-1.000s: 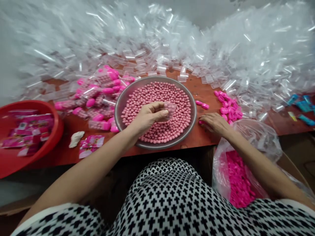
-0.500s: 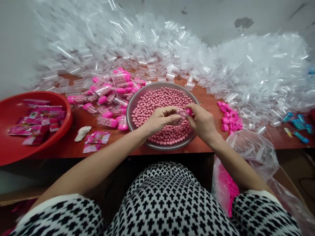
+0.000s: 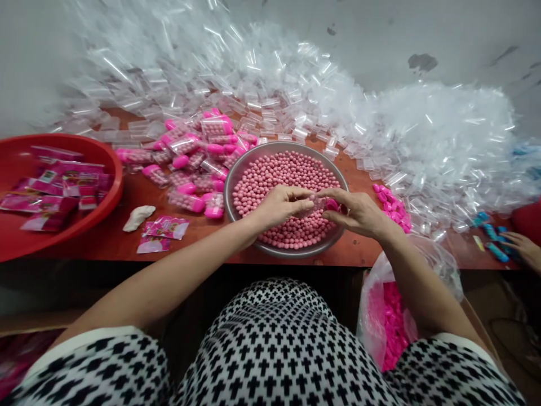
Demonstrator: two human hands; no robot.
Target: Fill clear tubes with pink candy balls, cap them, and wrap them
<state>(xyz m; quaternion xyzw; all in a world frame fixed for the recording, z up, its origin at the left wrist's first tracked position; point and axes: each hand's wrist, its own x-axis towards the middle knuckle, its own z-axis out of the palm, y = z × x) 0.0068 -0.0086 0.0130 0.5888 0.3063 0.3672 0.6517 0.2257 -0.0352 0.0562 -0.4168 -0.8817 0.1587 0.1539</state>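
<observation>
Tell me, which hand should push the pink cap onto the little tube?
Probably the right hand: its fingertips pinch the pink cap against the end of the little tube. The left hand is wrapped around that tube, steadying it above the bowl of pink candies.

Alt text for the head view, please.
Over a metal bowl of pink candy balls, the left hand holds a small clear tube while the right hand holds a pink cap at its end. Around it lie filled capped tubes, a red basin and heaps of empty clear tubes.
</observation>
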